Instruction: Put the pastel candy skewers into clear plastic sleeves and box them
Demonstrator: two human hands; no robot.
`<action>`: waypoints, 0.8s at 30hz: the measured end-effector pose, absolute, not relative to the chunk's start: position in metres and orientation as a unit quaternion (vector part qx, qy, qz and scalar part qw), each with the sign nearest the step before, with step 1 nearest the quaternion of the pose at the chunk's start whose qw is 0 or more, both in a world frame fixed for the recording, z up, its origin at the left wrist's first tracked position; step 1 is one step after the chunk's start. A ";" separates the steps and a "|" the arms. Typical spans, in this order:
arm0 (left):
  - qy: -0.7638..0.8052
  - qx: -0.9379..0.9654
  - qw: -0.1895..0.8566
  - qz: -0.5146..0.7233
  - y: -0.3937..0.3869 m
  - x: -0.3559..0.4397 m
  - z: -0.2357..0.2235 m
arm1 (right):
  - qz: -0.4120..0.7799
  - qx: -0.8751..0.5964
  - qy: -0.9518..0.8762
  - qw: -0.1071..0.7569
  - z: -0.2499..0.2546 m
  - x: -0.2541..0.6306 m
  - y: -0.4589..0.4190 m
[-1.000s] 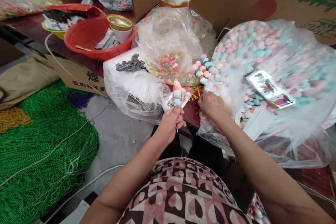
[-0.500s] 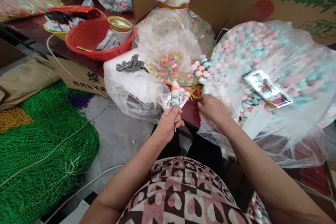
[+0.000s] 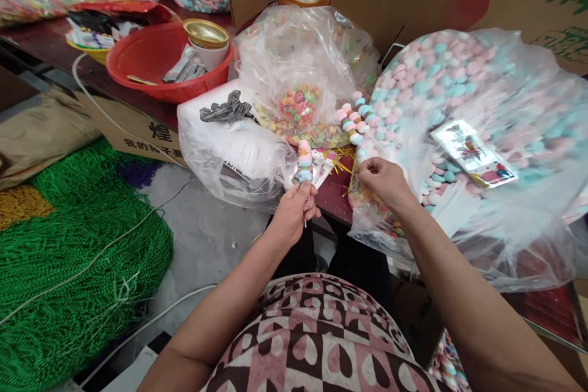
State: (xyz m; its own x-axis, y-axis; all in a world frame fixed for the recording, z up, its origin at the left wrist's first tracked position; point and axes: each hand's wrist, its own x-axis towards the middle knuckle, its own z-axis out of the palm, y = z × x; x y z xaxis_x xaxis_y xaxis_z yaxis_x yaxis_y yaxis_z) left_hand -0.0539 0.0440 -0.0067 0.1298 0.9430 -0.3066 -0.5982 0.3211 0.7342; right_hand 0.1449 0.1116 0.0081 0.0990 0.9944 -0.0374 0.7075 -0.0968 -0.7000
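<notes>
My left hand [image 3: 296,208] is closed around the lower end of a candy skewer [image 3: 304,160], whose pink, white and blue pieces stand upright above the fingers; a bit of white stick shows below. My right hand [image 3: 383,180] has its fingers curled in a pinch over the edge of a clear bag of colourful ring candies [image 3: 367,202]. Whatever is between those fingers is hidden. Just beyond it, finished-looking candy skewers [image 3: 356,122] lie side by side against the bags. Yellow twist ties [image 3: 342,162] lie between my hands, beside a printed packet [image 3: 324,165].
A large bag of pink and blue candies [image 3: 445,79] fills the right, with a silver packet [image 3: 475,153] on it. Ring candies [image 3: 301,104] sit in an opened bag at centre. Left are a white bag [image 3: 229,153], a red basket [image 3: 126,64] and green cord [image 3: 92,269] on the floor.
My right hand has lifted slightly and shifted right, away from the table edge, uncovering ring candies in the bag below. My left hand keeps the skewer in nearly the same place.
</notes>
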 end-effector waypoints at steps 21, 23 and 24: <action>0.377 0.196 0.740 0.521 0.057 -0.062 -0.017 | 0.053 -0.622 -0.778 -0.074 0.007 0.135 0.100; 0.373 0.189 0.745 0.520 0.058 -0.064 -0.017 | 0.060 -0.639 -0.767 -0.031 0.005 0.130 0.101; 0.371 0.187 0.746 0.521 0.058 -0.064 -0.017 | 0.066 -0.639 -0.767 0.002 0.006 0.126 0.100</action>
